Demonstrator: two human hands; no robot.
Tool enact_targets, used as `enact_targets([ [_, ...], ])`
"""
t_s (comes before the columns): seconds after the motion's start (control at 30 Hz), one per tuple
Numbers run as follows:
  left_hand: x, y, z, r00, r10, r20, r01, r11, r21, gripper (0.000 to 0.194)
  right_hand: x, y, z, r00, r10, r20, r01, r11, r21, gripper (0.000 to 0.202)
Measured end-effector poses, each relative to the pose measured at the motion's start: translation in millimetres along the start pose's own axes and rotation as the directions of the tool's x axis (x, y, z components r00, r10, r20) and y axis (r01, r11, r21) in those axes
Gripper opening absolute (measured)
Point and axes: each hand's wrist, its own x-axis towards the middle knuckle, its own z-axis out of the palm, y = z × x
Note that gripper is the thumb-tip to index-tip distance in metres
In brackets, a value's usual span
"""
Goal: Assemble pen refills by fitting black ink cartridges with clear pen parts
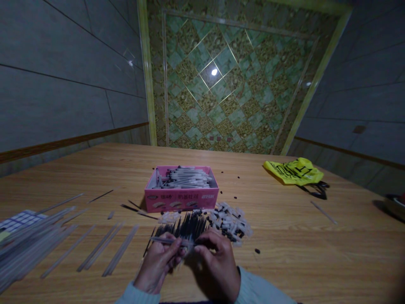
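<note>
My left hand (160, 259) is closed around a thin translucent tube (163, 240) that lies almost level. At the tube's right end, my right hand (220, 257) pinches something small; blur hides what it is. Just beyond both hands spreads a pile of thin black sticks (191, 226). To its right lies a heap of small clear caps and black plugs (230, 221). A pink box (182, 200) stands behind these piles, holding many finished-looking tubes (190, 177) with dark ends.
Long clear tubes (41, 245) lie in a bundle at the left, partly over a blue-checked cloth (22, 221), with several loose tubes (120, 249) beside them. A yellow plastic bag (294, 171) covers part of black-handled scissors (316, 190) at the right. A tiled wall (218, 105) closes the table's far side.
</note>
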Motion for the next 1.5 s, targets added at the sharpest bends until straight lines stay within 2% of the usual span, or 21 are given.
enact_targets([
  [0.2, 1, -4, 0.0, 0.999, 0.035, 0.009, -0.035, 0.998, 0.053, 0.041, -2, 9, 5, 0.995, 0.102, -0.02, -0.102, 0.995, -0.009, 0.007],
  [0.33, -1, -3, 2.6, 0.997, 0.072, 0.026, -0.074, 0.993, 0.097, 0.04, -4, 17, 8, 0.992, 0.104, 0.065, -0.098, 0.991, -0.089, 0.037],
  [0.4, 0, -2, 2.1, 0.997, 0.079, 0.02, -0.081, 0.991, 0.111, 0.039, -5, 18, 8, 0.987, 0.112, 0.119, -0.101, 0.991, -0.093, 0.046],
  [0.6, 3, -1, -3.0, 0.995, 0.096, -0.034, -0.091, 0.985, 0.144, 0.039, -5, 9, 3, 0.991, 0.005, 0.133, 0.019, 0.984, -0.177, 0.013],
  [0.63, 3, -1, -3.1, 0.995, 0.095, -0.029, -0.09, 0.985, 0.146, 0.039, -5, 8, 3, 0.99, 0.008, 0.138, 0.02, 0.98, -0.198, 0.014],
  [0.73, 2, -2, -2.1, 0.996, 0.093, -0.013, -0.09, 0.985, 0.15, 0.039, -4, 8, 2, 0.983, 0.068, 0.173, -0.025, 0.97, -0.242, 0.035],
  [0.9, 1, -1, -0.7, 0.995, 0.098, -0.017, -0.094, 0.982, 0.161, 0.036, -4, 12, 3, 0.985, 0.041, 0.166, -0.005, 0.978, -0.211, 0.019],
  [1.03, 1, -2, -1.6, 0.996, 0.091, -0.003, -0.089, 0.986, 0.142, 0.036, -4, 16, 4, 0.97, 0.071, 0.233, -0.034, 0.987, -0.157, 0.039],
  [1.17, 4, -3, -3.2, 0.996, 0.088, -0.003, -0.087, 0.985, 0.148, 0.038, -4, 16, 3, 0.982, 0.043, 0.186, -0.014, 0.987, -0.157, 0.023],
  [1.33, 4, -3, -3.6, 0.998, 0.065, 0.014, -0.067, 0.986, 0.151, 0.039, -4, 13, 3, 0.969, 0.072, 0.235, -0.051, 0.994, -0.096, 0.038],
  [1.43, 3, -2, -3.4, 0.998, 0.068, -0.002, -0.067, 0.988, 0.136, 0.04, -3, 11, 2, 0.98, 0.061, 0.191, -0.04, 0.993, -0.109, 0.02],
  [1.5, 3, -2, -3.7, 0.998, 0.066, -0.003, -0.065, 0.989, 0.134, 0.04, -4, 12, 3, 0.984, 0.056, 0.168, -0.036, 0.992, -0.119, 0.015],
])
